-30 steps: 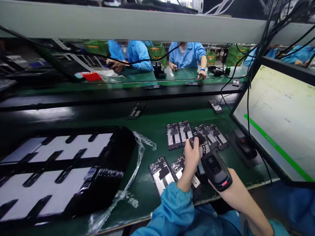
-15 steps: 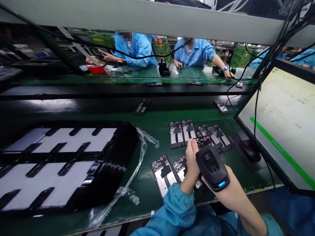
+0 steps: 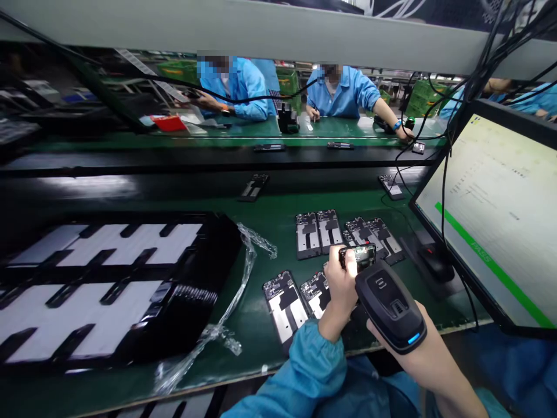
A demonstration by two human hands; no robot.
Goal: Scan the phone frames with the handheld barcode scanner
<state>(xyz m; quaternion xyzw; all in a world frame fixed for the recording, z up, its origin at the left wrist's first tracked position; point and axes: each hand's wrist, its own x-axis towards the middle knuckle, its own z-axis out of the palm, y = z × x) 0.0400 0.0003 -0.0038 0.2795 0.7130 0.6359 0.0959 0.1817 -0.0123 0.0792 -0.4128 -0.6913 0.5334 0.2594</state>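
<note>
Phone [image 3: 364,255], opened, circuitry exposed: held above the bench [image 3: 252,348], towards its near right corner, by the left hand [image 3: 342,281], fingers closed around one end, thumb pressed on top; tilted, presumably, so that a face is shown to the scanner [image 3: 389,299].

Scanner, matt black plastic, rounded, blue-lit: held by the right hand [image 3: 424,357], judged closed on the handle, though most fingers are hidden.

Other phones [image 3: 307,235], flat, dull metal: laid out nearby, probably for easy reach.

Tray [image 3: 183,325], glossy black, pale inserts: set at left, crinkled clear film [image 3: 212,332] beside it.
</note>
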